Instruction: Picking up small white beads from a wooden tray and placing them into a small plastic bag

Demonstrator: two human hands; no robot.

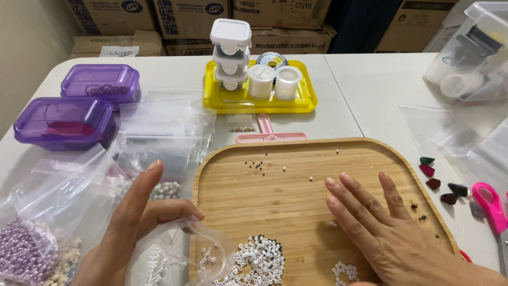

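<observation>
The left hand [135, 222] grips the open mouth of a clear bag [180, 254], thumb and fingers pinching its rim, tilted toward the tray [296, 153]. White beads [259, 259] lie heaped on the tray at the bag's mouth, at about 6 o'clock on the board, with more white beads visible inside the bag. The right hand [381, 228] lies open and flat, palm down, fingers spread on the wood at about 4 o'clock, holding nothing; a smaller cluster of beads [344, 271] sits just by its wrist.

As a judgement, the emptying of the bag looks partly done: a good heap is out, some beads remain inside, and nothing on the tray looks sorted or strung.

Farther up the tray, a few dark beads [255, 167] and stray white ones lie scattered near 11 o'clock, and tiny dark bits [418, 212] rest just beside the right fingers.

Off the tray at 9 o'clock lie more plastic bags [159, 137], one with lilac beads [24, 251] at the lower left. Two purple boxes [63, 124] stand at 10 o'clock. At 12 o'clock a pink tool [270, 135] lies just above the tray's edge, and beyond it a yellow tray [307, 100] carries stacked small tubs [230, 53] and white spools [275, 82]. At 3 o'clock coloured stones [436, 182] lie on the table, near pink scissors [489, 204].
</observation>
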